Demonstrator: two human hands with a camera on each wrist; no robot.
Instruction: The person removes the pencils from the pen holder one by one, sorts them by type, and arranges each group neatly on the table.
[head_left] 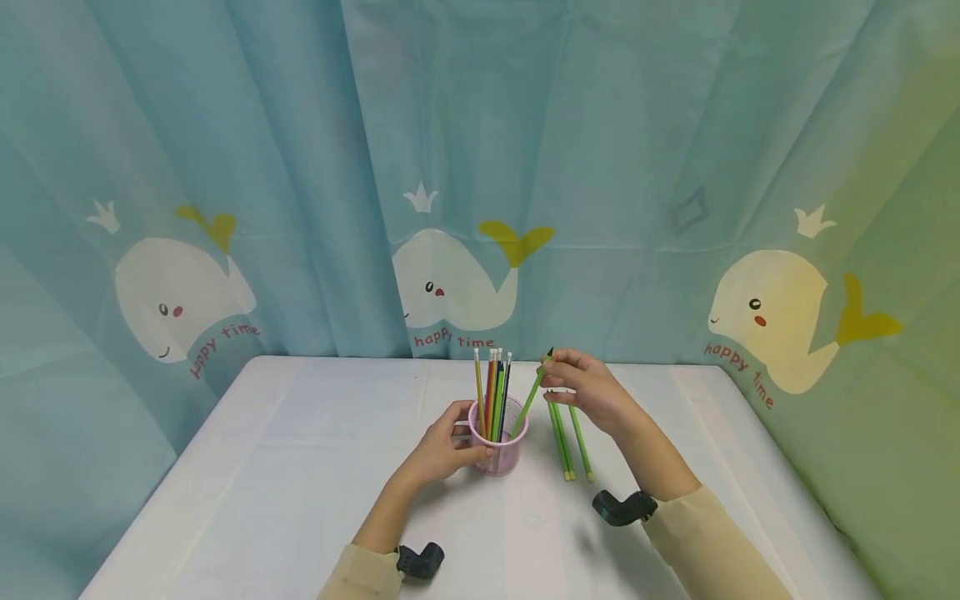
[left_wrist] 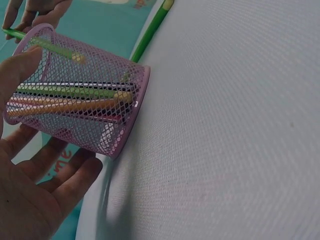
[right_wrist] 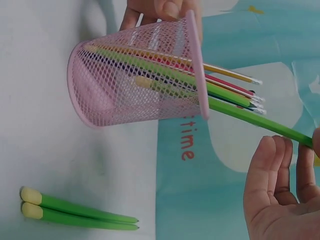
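A pink mesh pencil cup (head_left: 498,460) stands upright on the table with several pencils (right_wrist: 227,87) inside. My left hand (head_left: 444,448) holds the cup from its left side, thumb at the near side and fingers round the far side. Between the thumb and fingers of my right hand (head_left: 588,390) is a green pencil (right_wrist: 260,121), pinched near its dark tip. It slants into the cup with its yellow end down inside the mesh, as the left wrist view also shows. To the right of the cup lie more green pencils (head_left: 580,442), two of them side by side.
A white cloth covers the table (head_left: 285,483). Behind it hangs a blue-green curtain (head_left: 615,167) printed with whales, which also runs along both sides. Dark wrist cameras (head_left: 624,507) sit on both forearms.
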